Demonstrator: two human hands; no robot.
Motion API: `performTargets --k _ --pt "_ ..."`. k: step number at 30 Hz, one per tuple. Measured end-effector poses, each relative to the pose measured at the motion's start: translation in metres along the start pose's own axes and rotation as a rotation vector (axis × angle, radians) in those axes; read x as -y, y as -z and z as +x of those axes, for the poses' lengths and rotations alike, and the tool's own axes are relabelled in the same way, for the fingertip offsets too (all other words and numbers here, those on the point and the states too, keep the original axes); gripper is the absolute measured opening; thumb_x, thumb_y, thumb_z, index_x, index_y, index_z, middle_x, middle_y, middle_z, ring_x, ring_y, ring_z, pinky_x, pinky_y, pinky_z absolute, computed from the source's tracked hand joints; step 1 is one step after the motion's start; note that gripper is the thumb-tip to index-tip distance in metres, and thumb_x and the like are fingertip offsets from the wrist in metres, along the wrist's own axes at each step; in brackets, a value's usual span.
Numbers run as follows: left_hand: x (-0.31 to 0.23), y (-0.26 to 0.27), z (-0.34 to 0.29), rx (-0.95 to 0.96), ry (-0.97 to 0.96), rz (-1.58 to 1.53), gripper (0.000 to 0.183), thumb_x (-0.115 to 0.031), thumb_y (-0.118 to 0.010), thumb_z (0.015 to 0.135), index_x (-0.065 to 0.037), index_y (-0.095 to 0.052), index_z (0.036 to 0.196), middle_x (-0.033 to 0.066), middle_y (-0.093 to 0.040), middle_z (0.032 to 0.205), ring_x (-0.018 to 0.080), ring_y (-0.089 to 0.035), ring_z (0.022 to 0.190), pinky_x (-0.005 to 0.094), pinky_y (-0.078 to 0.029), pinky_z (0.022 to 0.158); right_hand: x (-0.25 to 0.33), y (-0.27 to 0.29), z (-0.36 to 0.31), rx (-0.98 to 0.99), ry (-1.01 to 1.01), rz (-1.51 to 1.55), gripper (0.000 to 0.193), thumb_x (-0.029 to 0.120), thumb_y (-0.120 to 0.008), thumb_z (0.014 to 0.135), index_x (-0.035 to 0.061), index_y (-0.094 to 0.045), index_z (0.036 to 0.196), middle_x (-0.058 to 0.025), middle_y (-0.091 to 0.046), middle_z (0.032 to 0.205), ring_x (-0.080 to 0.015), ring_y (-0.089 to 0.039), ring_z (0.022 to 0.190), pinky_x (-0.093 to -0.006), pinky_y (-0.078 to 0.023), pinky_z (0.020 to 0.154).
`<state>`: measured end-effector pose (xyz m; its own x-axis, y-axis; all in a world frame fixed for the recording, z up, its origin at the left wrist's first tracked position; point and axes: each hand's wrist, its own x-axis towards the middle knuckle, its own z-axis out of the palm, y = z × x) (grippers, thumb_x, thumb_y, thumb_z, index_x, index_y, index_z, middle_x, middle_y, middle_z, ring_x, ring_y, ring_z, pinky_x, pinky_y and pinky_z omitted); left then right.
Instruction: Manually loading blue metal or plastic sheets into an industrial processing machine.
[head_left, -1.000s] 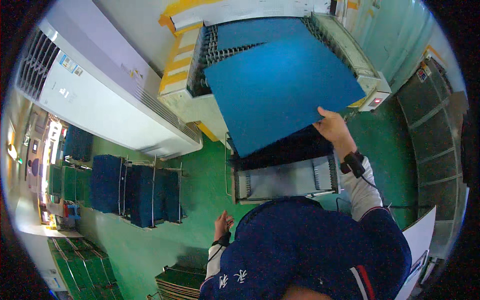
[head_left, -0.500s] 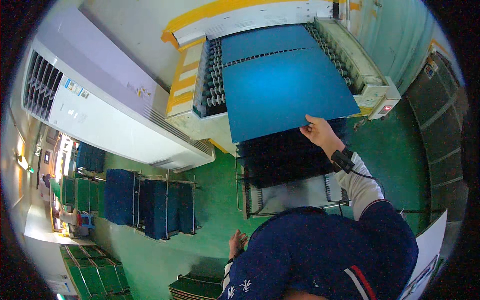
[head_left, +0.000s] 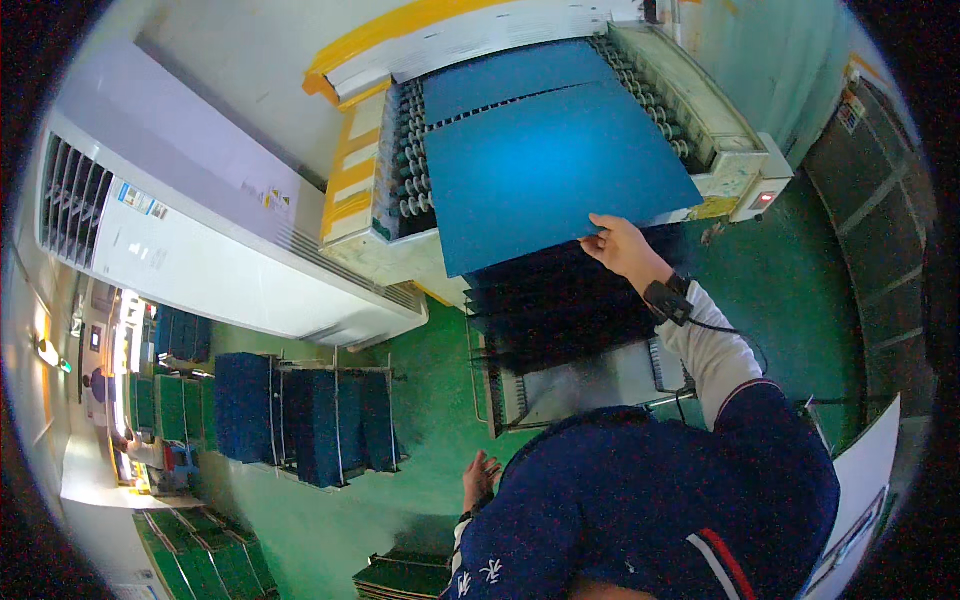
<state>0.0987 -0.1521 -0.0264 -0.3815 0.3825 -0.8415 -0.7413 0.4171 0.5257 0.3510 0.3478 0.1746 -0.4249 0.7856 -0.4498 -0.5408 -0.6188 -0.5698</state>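
Note:
A flat blue panel (head_left: pixel 545 170) lies on the rollers, its near edge jutting out past the conveyor's (head_left: pixel 740 150) end. My right hand (head_left: pixel 622 247) pinches that near edge right of its middle, thumb on the top face and fingers curled at the rim. Behind it, across a narrow gap, another blue panel (head_left: pixel 510 80) sits on the rollers. Below the overhang stands a rack (head_left: pixel 575 390) packed with dark panels (head_left: pixel 570 310). My left hand (head_left: pixel 482 480) hangs low beside my body, fingers loosely apart and holding nothing.
A tall white air conditioner (head_left: pixel 220 250) leans into view at the left. Racks of dark blue panels (head_left: pixel 305 420) stand on the green floor, with green panels (head_left: pixel 205 555) lower left and a stack (head_left: pixel 405 575) near my left arm. Dark screens (head_left: pixel 870 220) line the right.
The view has shifted slightly, moving the conveyor and panels a little left in the picture. My right hand keeps its place on the panel's near edge; my left hand still hangs low.

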Motion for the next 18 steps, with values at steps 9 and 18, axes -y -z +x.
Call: performTargets --k 9,18 --pt "-0.002 0.026 -0.002 0.042 -0.109 0.046 0.042 -0.035 -0.063 0.088 -0.003 -0.051 0.112 0.012 -0.064 0.089 0.027 -0.064 0.072 0.0347 -0.052 0.055 -0.005 0.001 0.012 0.035 0.023 0.037 0.019 0.014 -0.063 0.084 0.008 -0.052 0.099 -0.0102 -0.057 0.1 -0.0237 -0.056 0.089 -0.0367 -0.049 0.081" --pt "0.015 0.071 0.044 0.17 0.035 0.429 0.043 -0.035 -0.06 0.089 -0.003 -0.049 0.116 0.0137 -0.064 0.094 0.0262 -0.065 0.076 0.0353 -0.052 0.058 -0.035 0.024 0.054 0.215 0.617 -0.853 0.027 0.017 -0.062 0.085 0.0004 -0.051 0.104 -0.014 -0.056 0.102 -0.0244 -0.056 0.095 -0.034 -0.05 0.084"
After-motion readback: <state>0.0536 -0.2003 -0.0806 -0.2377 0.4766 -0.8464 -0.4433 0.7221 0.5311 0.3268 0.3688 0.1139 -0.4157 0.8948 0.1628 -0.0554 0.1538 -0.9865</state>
